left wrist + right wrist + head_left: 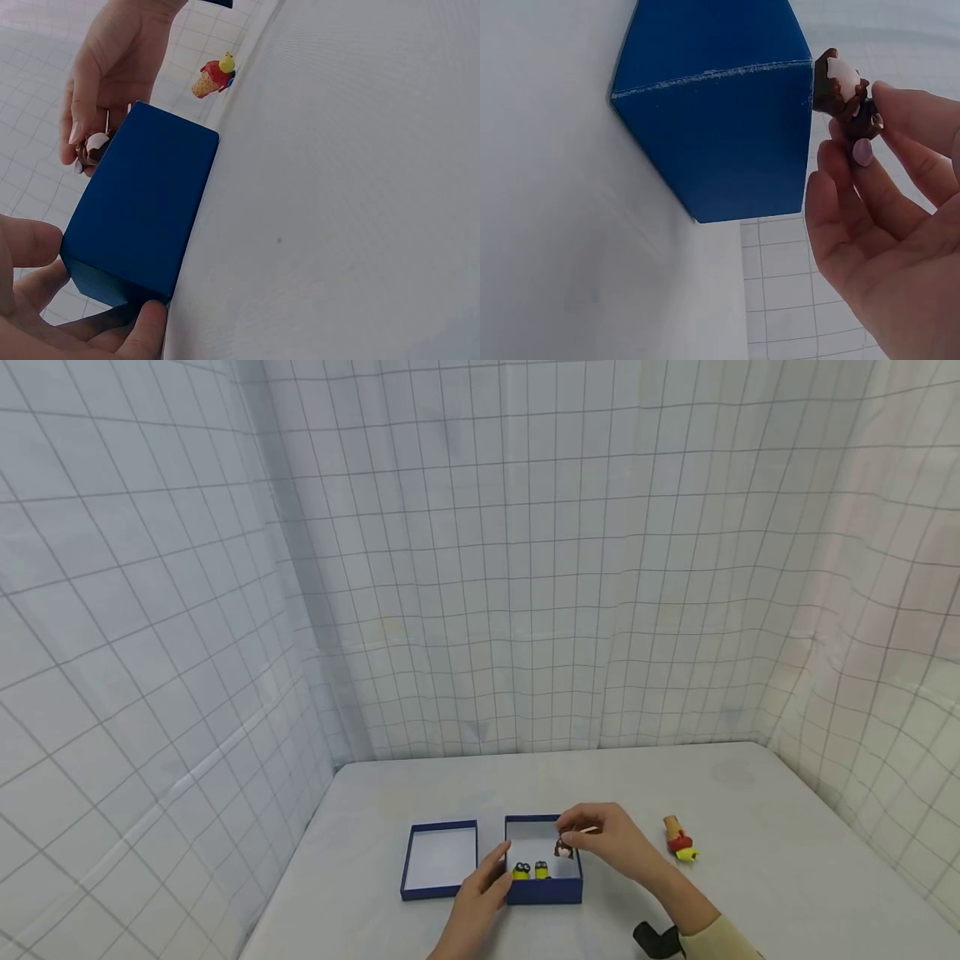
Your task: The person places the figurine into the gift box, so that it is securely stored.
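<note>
The right hand (611,839) pinches a brown-and-white figurine (562,851) over an open blue box (544,893); the left hand (477,898) touches its side, fingers relaxed. Rightward lies a red-and-yellow ice-cream-cone toy (678,838); a pale-yellow sleeve (716,941) partly hides a black object (656,941).

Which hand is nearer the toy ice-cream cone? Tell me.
Right. The right hand is left of the cone; the left hand is farther left, beside the blue box.

text: none legible | labels: none | brands: none | numbers: none | signs: none
</note>
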{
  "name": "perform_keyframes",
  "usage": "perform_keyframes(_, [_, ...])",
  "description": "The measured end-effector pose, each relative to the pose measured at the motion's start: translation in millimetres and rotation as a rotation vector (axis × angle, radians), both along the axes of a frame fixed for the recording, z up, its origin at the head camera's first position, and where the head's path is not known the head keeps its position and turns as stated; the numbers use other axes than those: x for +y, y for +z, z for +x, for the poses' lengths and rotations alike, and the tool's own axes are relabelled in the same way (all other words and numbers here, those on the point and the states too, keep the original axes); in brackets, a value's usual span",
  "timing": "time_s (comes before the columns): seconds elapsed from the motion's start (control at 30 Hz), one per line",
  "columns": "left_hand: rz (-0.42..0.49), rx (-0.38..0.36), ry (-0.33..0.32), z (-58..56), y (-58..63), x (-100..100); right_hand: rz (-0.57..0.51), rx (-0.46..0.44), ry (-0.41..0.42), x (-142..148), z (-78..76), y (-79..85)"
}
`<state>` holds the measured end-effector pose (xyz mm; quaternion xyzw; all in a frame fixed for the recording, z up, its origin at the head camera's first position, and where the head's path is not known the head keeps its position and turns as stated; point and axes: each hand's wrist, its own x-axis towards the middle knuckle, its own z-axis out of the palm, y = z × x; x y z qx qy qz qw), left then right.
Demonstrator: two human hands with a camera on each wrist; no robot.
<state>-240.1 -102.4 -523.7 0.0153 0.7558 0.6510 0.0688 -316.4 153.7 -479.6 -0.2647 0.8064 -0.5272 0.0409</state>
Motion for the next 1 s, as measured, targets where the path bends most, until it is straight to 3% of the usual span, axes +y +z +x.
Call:
perform_keyframes(0.37, [-0.001,0.002,-0.006,1.6,0.8,0,0.081,0.057,0.010,-6,4.5,-6.0])
perform_keyframes(0.6, [0.000,-0.005,-0.005,0.4,1.3,0,0.085,0.154,0.015,-6,5.2,-8.2])
perform_keyframes(1.0, [0.005,-0.009,-0.010,0.2,1.0,-1,0.174,0.295,-0.056,-9,4.1,-12.9])
